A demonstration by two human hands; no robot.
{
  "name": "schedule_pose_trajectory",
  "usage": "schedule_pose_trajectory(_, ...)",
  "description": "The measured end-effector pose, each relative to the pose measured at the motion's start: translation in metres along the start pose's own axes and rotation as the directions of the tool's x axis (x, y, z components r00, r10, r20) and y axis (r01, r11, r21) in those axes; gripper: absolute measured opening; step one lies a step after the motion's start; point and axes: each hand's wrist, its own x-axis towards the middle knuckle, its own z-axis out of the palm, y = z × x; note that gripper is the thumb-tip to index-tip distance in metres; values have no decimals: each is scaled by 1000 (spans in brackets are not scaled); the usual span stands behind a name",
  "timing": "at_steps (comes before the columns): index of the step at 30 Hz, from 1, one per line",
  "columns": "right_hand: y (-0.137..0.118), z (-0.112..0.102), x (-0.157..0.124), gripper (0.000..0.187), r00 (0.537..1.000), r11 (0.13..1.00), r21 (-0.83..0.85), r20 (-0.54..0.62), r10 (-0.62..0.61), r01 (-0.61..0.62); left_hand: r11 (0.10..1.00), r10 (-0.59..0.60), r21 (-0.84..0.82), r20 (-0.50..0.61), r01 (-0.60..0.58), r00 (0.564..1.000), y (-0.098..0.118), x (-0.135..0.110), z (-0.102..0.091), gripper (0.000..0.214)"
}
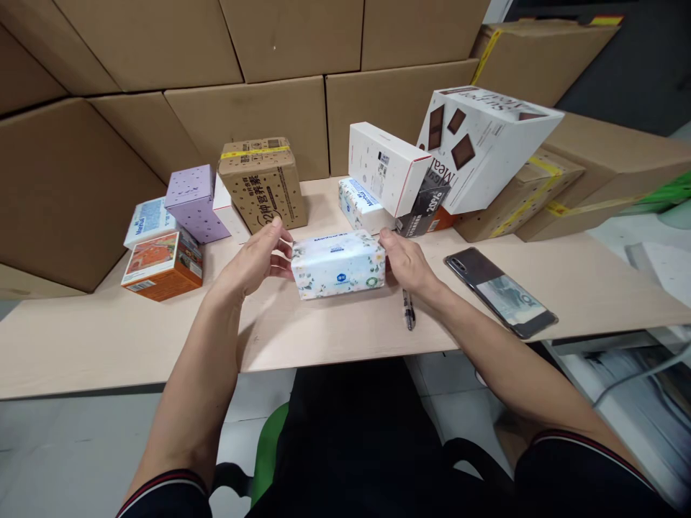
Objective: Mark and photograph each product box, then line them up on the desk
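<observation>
A white soft pack of tissues (340,266), printed with pale blue and small flowers, is held lengthwise between my two hands near the front middle of the table. My left hand (258,259) is at its left end, fingers curled against the side and thumb raised near the upper edge. Gripping the right end is my right hand (407,262), thumb near the top corner and fingers mostly hidden behind the pack. A pen (409,311) lies on the table just below my right hand, partly covered by it.
Left stand an orange box (162,266), a purple box (197,201) and a brown carton (262,187). Right, a white box (386,165) rests on another tissue pack (361,206), beside a large chocolate-print box (486,144). A phone (499,291) lies right. Stacked cardboard boxes (245,119) wall the back.
</observation>
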Motion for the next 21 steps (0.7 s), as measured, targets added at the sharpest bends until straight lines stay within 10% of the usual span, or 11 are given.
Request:
schedule_pose_trajectory(12,-13,-1,-4,52,955,977,-35,210,211,-208,902,-97,425,37,72,995,1,-3,2,92)
schedule_pose_trajectory(21,-7,-1,-4,54,988,998,45,145,48,-55,974,61,219,-6,-58,998,-4,-1,0,87)
